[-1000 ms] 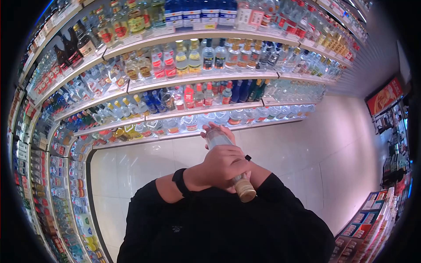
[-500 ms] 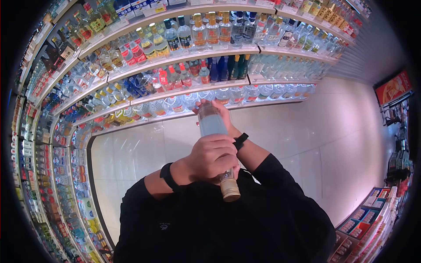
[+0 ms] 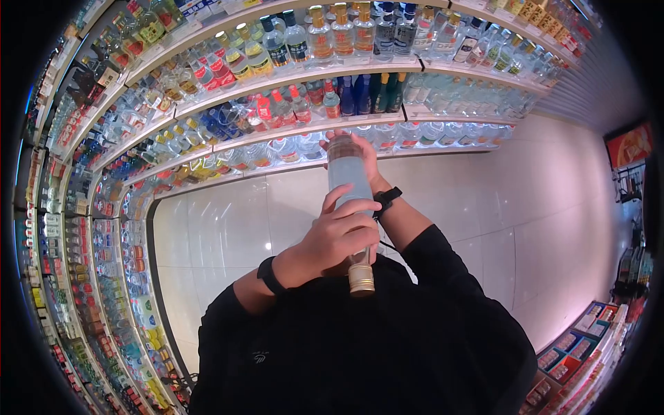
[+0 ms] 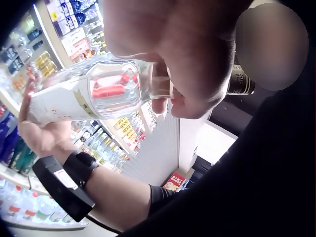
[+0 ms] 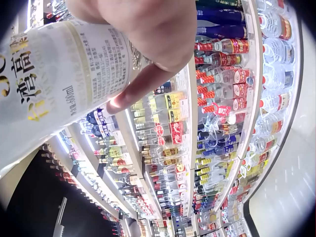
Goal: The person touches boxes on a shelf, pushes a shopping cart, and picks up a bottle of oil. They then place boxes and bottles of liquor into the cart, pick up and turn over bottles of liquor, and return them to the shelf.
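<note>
A clear glass bottle (image 3: 351, 181) with a gold cap lies between both hands, its cap end towards the person's body and its base away. The left hand (image 3: 344, 234) grips the neck end, with fingers laid across the glass. At the base end, the right hand (image 3: 368, 160) holds the bottle from its far side. In the left wrist view the bottle (image 4: 94, 91) shows a white label, and the left hand (image 4: 173, 49) curls round its neck. The right wrist view shows printed text on the bottle (image 5: 64, 74) beneath the right hand (image 5: 148, 29).
Curved shelves (image 3: 277, 83) full of bottles stand in front and to the left. Pale tiled floor (image 3: 463, 200) lies between them and the person. A low display of boxed goods (image 3: 574, 346) is at the lower right, below a red screen or poster (image 3: 629, 146).
The bottle has swung to point more straight away from the body. A finger of the left hand has lifted and spread along the glass. The shelves have shifted in view.
</note>
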Demonstrator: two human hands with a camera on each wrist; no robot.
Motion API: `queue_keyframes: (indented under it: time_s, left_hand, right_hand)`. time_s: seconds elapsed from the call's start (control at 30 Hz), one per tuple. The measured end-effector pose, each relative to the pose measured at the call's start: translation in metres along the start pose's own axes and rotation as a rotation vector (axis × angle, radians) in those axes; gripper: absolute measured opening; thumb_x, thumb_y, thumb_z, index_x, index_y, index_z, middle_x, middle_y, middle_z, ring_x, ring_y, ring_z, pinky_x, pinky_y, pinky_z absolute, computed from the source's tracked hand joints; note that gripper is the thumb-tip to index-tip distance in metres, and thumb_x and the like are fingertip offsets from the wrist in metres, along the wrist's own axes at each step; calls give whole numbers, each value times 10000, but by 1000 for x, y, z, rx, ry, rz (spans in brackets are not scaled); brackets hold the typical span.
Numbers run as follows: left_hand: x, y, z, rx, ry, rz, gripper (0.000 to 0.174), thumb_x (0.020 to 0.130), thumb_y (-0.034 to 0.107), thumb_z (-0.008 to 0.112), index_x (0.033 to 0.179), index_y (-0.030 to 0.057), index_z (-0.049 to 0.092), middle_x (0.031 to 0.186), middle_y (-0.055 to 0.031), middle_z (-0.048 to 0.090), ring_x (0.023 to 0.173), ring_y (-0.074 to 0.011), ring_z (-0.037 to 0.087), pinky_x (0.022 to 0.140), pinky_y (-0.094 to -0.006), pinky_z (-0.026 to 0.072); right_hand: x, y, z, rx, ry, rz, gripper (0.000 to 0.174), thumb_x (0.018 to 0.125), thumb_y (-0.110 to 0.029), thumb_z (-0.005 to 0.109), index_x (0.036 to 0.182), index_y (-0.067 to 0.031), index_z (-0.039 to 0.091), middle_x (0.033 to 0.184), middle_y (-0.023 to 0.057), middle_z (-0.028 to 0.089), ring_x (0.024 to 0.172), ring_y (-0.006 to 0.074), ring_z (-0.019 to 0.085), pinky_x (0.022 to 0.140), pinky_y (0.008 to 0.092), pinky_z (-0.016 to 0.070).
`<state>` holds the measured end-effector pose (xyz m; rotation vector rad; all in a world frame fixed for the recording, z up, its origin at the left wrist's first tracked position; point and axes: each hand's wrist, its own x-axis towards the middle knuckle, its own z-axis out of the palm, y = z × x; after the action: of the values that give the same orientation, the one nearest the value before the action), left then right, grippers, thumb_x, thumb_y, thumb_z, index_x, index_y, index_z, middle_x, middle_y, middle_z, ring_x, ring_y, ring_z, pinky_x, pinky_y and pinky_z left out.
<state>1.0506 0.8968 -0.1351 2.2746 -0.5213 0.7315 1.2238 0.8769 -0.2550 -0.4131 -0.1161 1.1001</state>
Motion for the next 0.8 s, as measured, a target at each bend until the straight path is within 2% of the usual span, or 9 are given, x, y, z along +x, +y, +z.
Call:
queue_keyframes:
  time_s: [0.1,0.2,0.27,0.3,0.37,0.47,0.5,0.6,0.8]
  left_hand:
    - [5,-19,3,15,1,25,189,631,132,748,700,121,573,810,17,584,1000,-203,578,997,-494,301]
    - [6,-48,10,22,-61,79,195,632,147,751,696,124,568,797,16,562,990,-195,565,989,-489,303]
    - [14,-66,16,10,-53,118,206,636,156,750,686,126,553,795,14,548,980,-189,557,988,-485,301]
    - [19,-74,17,4,-63,142,197,645,146,738,685,123,547,795,13,546,974,-188,557,990,-487,300]
    - [27,-90,23,-19,-80,165,189,654,136,726,684,120,540,796,11,545,969,-187,557,992,-490,299]
    - [35,-109,40,-8,-100,192,142,684,122,680,689,122,538,776,12,531,955,-181,556,999,-498,296]
    - [39,-115,45,7,-156,212,120,692,122,661,691,124,541,768,11,526,949,-178,555,1005,-501,295]
    - [48,-135,70,23,-238,262,88,706,125,631,692,131,545,759,11,520,941,-172,554,1012,-504,298]
    - [84,-168,136,72,-334,307,73,714,124,613,687,140,547,752,16,523,936,-160,553,1017,-505,311]
  right_hand:
    - [15,0,-8,-10,-4,-14,378,813,-357,586,1072,-85,543,1039,61,574,1082,271,531,823,393,489]
    - [26,-6,-18,-36,40,-43,398,837,-401,564,1089,-96,536,1110,81,564,1123,254,513,740,440,537]
    - [34,-21,-21,-46,200,-4,459,833,-448,570,1080,-63,541,1082,112,577,1050,250,559,765,412,533]
    - [39,-28,-23,-50,208,-18,459,833,-448,570,1080,-63,541,1082,112,577,1050,250,559,765,412,533]
    - [44,-38,-27,-76,283,-112,475,835,-471,550,1059,-52,552,987,126,602,864,262,602,777,411,520]
    - [46,-55,-41,-78,295,-114,522,830,-523,551,1033,-43,559,950,126,603,851,255,604,784,410,518]
    - [50,-59,-56,-66,292,-106,582,822,-560,554,1041,-21,543,946,130,595,874,257,598,831,413,509]
    - [62,-70,-85,7,318,-207,599,827,-561,551,1051,-6,526,946,137,584,903,259,588,876,423,498]
    - [66,-129,-139,145,306,-140,618,835,-533,548,1142,2,502,1035,176,581,958,291,578,909,480,472]
